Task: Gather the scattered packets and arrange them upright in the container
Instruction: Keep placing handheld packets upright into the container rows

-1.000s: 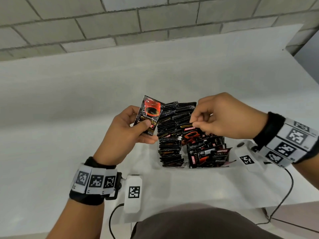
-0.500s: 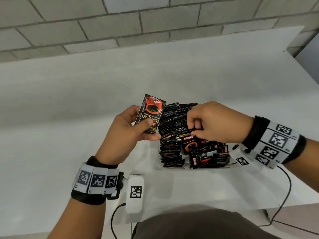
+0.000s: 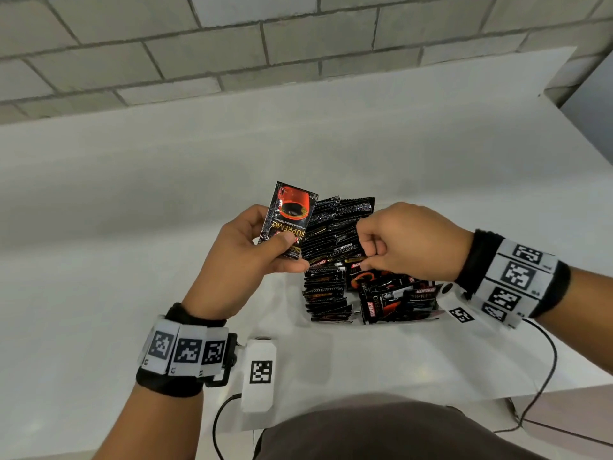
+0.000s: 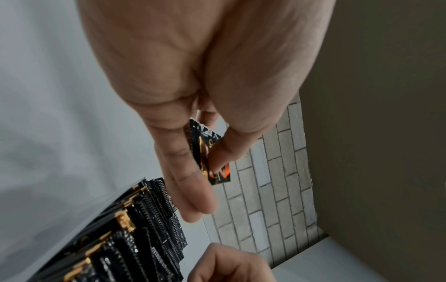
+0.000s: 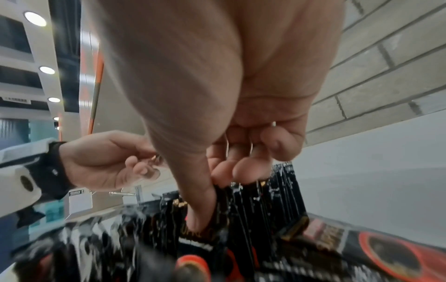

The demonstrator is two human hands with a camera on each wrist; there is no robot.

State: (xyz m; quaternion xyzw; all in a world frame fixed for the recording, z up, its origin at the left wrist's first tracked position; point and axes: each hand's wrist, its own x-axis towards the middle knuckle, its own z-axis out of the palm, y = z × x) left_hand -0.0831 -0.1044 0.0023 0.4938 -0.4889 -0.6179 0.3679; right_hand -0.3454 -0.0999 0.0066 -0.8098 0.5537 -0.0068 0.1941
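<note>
My left hand (image 3: 283, 242) pinches a black coffee packet (image 3: 288, 217) with a red cup printed on it, held up just left of the container; the same packet (image 4: 205, 152) shows between thumb and fingers in the left wrist view. The pale container (image 3: 358, 323) holds rows of upright black packets (image 3: 326, 260). My right hand (image 3: 368, 250) is curled over those rows. In the right wrist view its thumb and fingertips (image 5: 222, 177) pinch the top of an upright packet (image 5: 224, 206). Several packets (image 3: 398, 295) lie flat at the container's right side.
The white table (image 3: 166, 210) runs back to a grey block wall (image 3: 298, 44). Its front edge is near my body, where cables (image 3: 544, 376) hang. Both wrists wear marker bands and white camera units (image 3: 260, 373).
My right hand has moved left and lower onto the upright packets. My left hand still holds its packet beside the container, almost unmoved.
</note>
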